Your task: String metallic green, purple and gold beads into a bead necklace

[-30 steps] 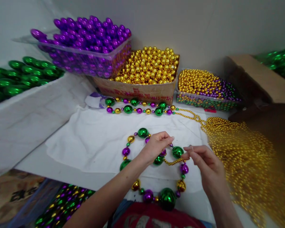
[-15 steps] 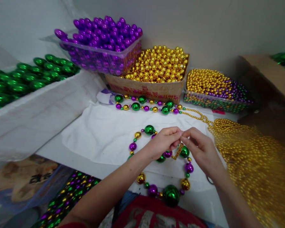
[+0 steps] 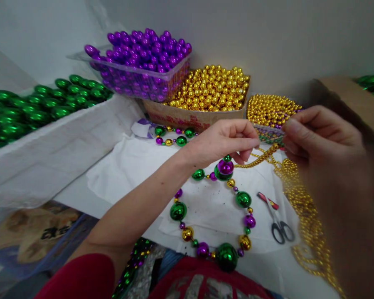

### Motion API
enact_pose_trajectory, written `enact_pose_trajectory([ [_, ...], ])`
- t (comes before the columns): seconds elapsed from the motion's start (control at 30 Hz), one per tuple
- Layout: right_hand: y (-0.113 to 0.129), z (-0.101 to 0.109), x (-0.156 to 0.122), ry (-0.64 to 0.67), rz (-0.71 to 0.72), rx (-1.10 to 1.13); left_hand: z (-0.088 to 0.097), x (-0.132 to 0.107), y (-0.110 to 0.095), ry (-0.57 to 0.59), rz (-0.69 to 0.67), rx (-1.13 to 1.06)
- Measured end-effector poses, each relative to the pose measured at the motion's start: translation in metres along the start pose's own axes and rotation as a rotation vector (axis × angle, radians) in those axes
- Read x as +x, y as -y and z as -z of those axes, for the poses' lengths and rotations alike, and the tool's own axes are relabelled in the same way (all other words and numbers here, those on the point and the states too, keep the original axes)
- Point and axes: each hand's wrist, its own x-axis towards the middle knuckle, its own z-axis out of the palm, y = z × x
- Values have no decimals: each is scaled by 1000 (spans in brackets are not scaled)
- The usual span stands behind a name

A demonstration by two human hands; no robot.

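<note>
Both of my hands are raised over a white cloth, with a thin clear thread [image 3: 270, 140] stretched between them. My left hand [image 3: 227, 139] pinches one end between thumb and fingers. At the other end my right hand [image 3: 318, 135], partly blurred, is closed on the thread. A fine gold bead chain [image 3: 256, 161] runs just below it from one hand toward the other. Large green, purple and gold beads hang under my left hand. They belong to a big bead necklace [image 3: 227, 256] that lies in a loop on the cloth and table in front of me.
Scissors [image 3: 279, 226] lie right of the necklace by a small red item. Gold bead strands [image 3: 308, 224] heap at the right. Behind stand a tub of purple beads [image 3: 143, 58], a carton of gold beads [image 3: 212, 91] and a white box [image 3: 50, 145] of green beads.
My hands have risen and moved apart, the right one farthest, drawing the thread out between them. The gold chain now stretches rightward. The scissors have come into view.
</note>
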Motion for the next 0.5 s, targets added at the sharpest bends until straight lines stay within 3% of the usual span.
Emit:
enact_pose_trajectory([
  [0.17,-45,10,-24,35,-93,-168,-2,-6,55,63,10,-17],
  [0.23,-56,19,-32,92,-5,-410,-1,-7,75,-28,59,-30],
  [0.33,-52,31,-44,96,103,-699,2,-7,92,-191,119,-55],
  [0.4,-43,33,-50,106,9,-631,4,-6,97,-229,142,-77],
  [0.5,-36,26,-55,174,-236,-275,1,-6,103,-226,160,-108],
])
